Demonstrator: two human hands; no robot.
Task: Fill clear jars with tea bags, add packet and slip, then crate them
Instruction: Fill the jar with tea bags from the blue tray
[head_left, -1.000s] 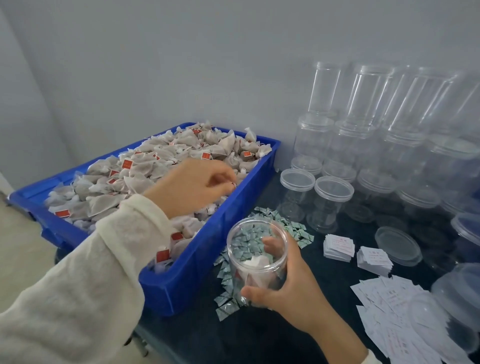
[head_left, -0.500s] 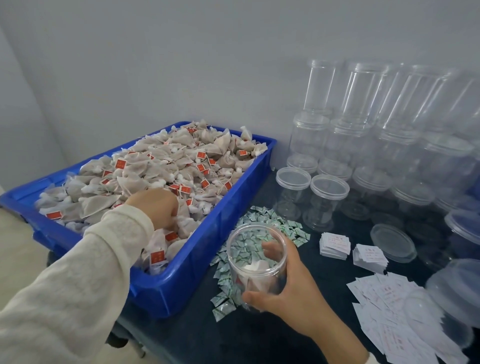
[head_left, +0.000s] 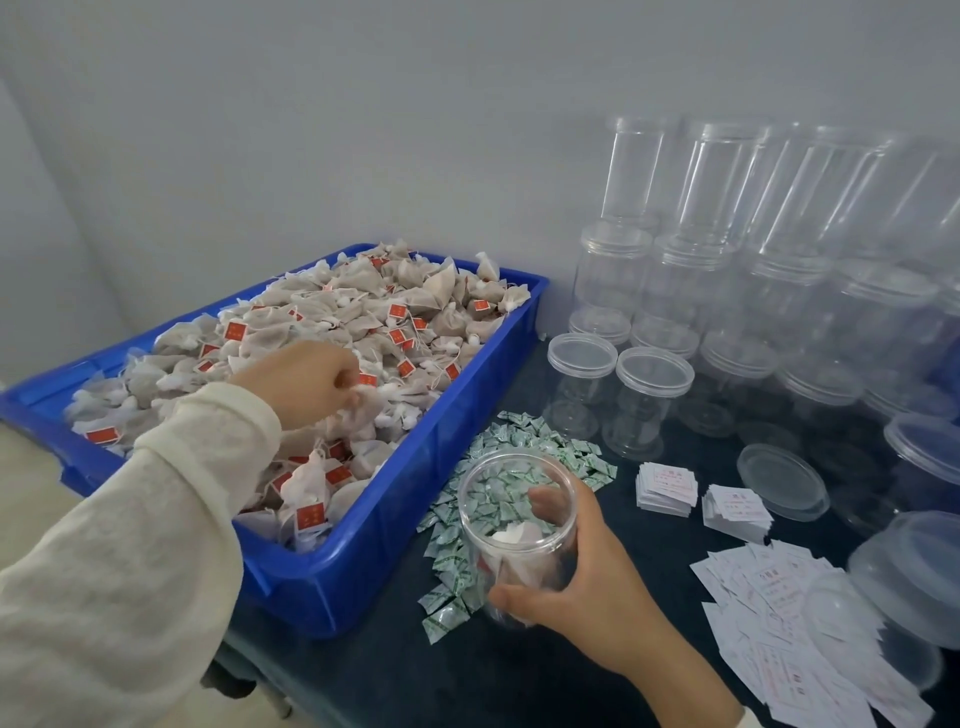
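My right hand (head_left: 582, 587) grips an open clear jar (head_left: 517, 525) standing on the dark table; a few tea bags lie at its bottom. My left hand (head_left: 306, 382) is over the blue bin (head_left: 395, 545), fingers curled and pinching tea bags (head_left: 358, 405) from the heap of pyramid bags with red tags. Small green-and-white packets (head_left: 524, 441) lie scattered between the bin and the jar. White paper slips sit in two small stacks (head_left: 667, 488) and a loose spread (head_left: 779, 623) at the right.
Many empty lidded clear jars (head_left: 654, 405) stand and stack at the back right against the wall. A loose lid (head_left: 784, 480) lies on the table, more lids (head_left: 914, 577) at the right edge. The table's near edge runs below the bin.
My left hand went from the bin's right side down into the near heap, then rose toward the middle with bags pinched. The right hand and jar stayed put.
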